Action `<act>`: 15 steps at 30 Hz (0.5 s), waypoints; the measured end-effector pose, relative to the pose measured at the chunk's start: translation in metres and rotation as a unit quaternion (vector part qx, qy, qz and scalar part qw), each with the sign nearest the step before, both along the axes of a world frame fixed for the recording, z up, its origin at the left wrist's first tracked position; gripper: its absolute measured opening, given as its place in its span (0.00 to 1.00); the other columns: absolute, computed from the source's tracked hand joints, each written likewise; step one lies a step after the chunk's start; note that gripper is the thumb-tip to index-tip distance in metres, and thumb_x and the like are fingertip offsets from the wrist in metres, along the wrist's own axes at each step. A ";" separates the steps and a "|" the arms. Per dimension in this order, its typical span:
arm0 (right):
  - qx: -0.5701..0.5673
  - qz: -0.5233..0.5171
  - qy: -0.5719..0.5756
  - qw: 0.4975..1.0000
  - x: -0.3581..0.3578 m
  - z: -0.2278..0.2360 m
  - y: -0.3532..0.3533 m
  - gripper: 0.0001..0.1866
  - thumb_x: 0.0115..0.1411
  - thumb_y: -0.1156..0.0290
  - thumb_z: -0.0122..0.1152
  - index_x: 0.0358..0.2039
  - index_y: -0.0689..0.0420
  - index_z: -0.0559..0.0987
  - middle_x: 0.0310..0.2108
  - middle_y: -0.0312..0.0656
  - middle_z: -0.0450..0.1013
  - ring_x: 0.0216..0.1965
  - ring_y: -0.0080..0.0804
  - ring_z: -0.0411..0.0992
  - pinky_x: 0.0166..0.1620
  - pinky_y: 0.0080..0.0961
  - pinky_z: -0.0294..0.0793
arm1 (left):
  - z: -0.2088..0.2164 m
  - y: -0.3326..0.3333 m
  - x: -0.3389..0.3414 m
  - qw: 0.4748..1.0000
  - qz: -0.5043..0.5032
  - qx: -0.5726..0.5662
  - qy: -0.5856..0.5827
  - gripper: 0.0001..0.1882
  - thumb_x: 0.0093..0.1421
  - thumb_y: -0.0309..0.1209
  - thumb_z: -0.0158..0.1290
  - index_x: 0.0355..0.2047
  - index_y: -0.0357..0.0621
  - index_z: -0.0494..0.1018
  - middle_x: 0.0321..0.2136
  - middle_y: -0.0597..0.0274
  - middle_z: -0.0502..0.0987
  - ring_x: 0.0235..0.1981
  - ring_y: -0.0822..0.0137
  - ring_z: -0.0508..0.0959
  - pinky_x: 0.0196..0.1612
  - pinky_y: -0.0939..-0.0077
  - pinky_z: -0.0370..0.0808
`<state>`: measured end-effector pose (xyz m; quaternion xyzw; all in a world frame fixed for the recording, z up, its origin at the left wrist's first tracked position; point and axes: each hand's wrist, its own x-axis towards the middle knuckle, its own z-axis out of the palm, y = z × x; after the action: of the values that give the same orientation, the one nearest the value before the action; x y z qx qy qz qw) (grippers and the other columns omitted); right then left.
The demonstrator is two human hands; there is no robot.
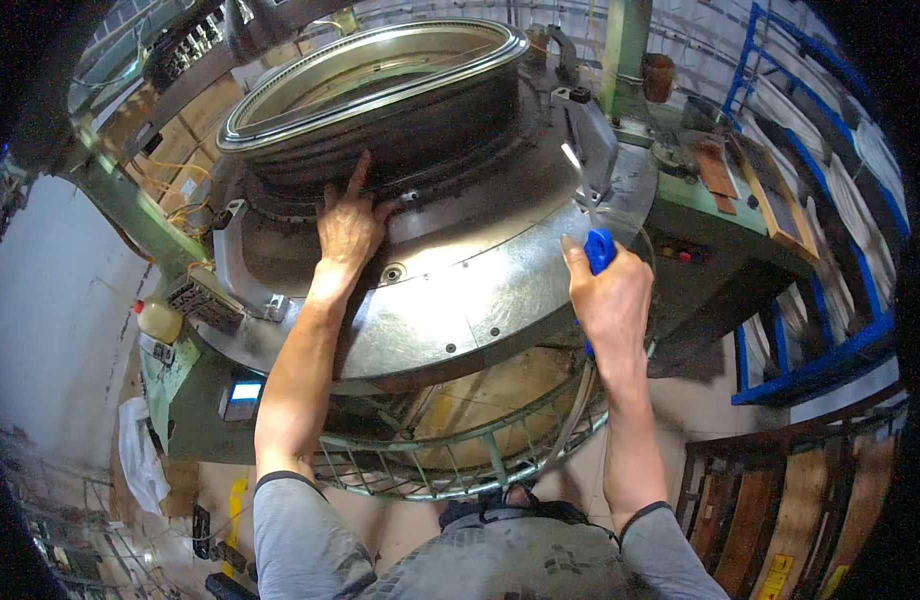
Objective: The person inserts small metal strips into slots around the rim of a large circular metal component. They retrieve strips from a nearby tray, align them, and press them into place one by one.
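Note:
In front of me is a large round machine with a broad, shiny metal ring table [435, 320] and a dark cylinder wall [410, 130] rising from its middle. My left hand [350, 225] holds nothing; its index finger stretches up against the lower part of that wall, with the other fingers apart and partly bent. At the right side of the ring, my right hand [612, 300] is wrapped round a blue air blow gun [600, 249]. Its thin tip points away from me, and a hose appears to run down from below my fist. A bright metal rim [370, 125] tops the cylinder.
Metal brackets [590, 150] stand on the ring's edge. A curved green rail [495, 460] runs below it, close to my body. A yellowish bottle with a red cap [158, 320] and a small lit screen [245, 391] are at left. Blue racks [815, 360] stand at right.

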<state>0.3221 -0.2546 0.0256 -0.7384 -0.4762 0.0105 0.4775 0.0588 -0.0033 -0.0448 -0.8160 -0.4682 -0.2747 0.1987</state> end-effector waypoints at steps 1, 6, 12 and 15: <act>-0.033 0.069 -0.025 0.997 -0.003 -0.004 0.000 0.20 0.62 0.62 0.67 0.18 0.61 0.74 0.13 0.43 0.69 0.14 0.33 0.67 0.22 0.38 0.65 | 0.000 0.002 -0.002 0.999 -0.023 0.015 -0.019 0.23 0.62 0.51 0.58 0.39 0.42 0.85 0.75 0.78 0.51 0.50 0.32 0.74 0.49 0.39 0.76; -0.026 0.041 -0.025 0.998 0.007 0.001 0.014 0.21 0.64 0.62 0.63 0.17 0.57 0.73 0.13 0.40 0.69 0.13 0.29 0.66 0.18 0.32 0.63 | -0.002 0.002 -0.002 0.999 -0.032 0.019 -0.019 0.26 0.63 0.52 0.57 0.45 0.40 0.82 0.75 0.78 0.48 0.56 0.21 0.70 0.53 0.35 0.75; 0.002 0.296 -0.041 0.954 -0.015 -0.048 -0.032 0.19 0.60 0.62 0.69 0.20 0.60 0.74 0.13 0.42 0.67 0.14 0.31 0.65 0.22 0.32 0.65 | 0.004 -0.008 -0.004 0.999 0.028 0.033 0.010 0.46 0.58 0.48 0.63 0.72 0.49 0.56 0.65 0.40 0.66 0.55 0.32 0.74 0.57 0.46 0.74; -0.025 0.207 -0.004 0.978 0.017 -0.111 -0.072 0.14 0.57 0.67 0.72 0.26 0.63 0.77 0.16 0.45 0.71 0.15 0.31 0.65 0.24 0.31 0.67 | 0.002 -0.005 -0.007 0.995 0.041 0.081 0.032 0.42 0.59 0.49 0.62 0.69 0.47 0.61 0.59 0.39 0.73 0.51 0.34 0.77 0.54 0.46 0.77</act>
<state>0.3389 -0.3267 -0.0850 -0.6355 -0.6201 0.1185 0.4445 0.0519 -0.0079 -0.0426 -0.7858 -0.4704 -0.2772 0.2905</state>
